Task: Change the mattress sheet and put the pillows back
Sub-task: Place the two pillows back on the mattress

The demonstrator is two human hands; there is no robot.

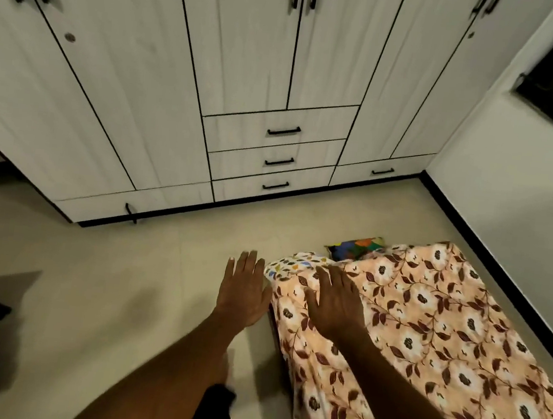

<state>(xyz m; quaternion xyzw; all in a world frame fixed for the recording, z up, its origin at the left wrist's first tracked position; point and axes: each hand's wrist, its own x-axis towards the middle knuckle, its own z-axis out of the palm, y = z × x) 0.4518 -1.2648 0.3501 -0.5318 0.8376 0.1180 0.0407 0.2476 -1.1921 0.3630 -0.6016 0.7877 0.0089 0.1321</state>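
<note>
right fingers: straight and spread (324, 276), holding nothing, lying over the near corner of the floral sheet; contact or just above, cannot tell
left fingers: straight, close together (245, 261), holding nothing, out over the floor just beside the sheet's edge, not on the cloth
right hand: (334, 305) palm down, over the mattress corner
left hand: (245, 292) palm down, next to the right one, apart from it
floral sheet: (433, 334) peach with brown leaves and pale flowers, covers the mattress top, drapes down the near side toward the floor, wrinkled
second cloth: (287, 265) white with small coloured leaves, pokes out from under the floral sheet at the far corner; another sheet or a cover, cannot tell
pillow: (358, 246) bright multicolour print, on the floor past the mattress end, mostly hidden; not on the bed
step: looks like smoothing or reaching for the corner of the spread sheet; whether this sheet is the fresh or old one, cannot tell
next move: likely needs fingers to curl on the corner hem, pull taut, tuck under the mattress; pillow comes after
wardrobe: (126, 95) white woodgrain, black handles, all shut
floor: (105, 276) pale tile
writing/brands: none readable anywhere
</note>
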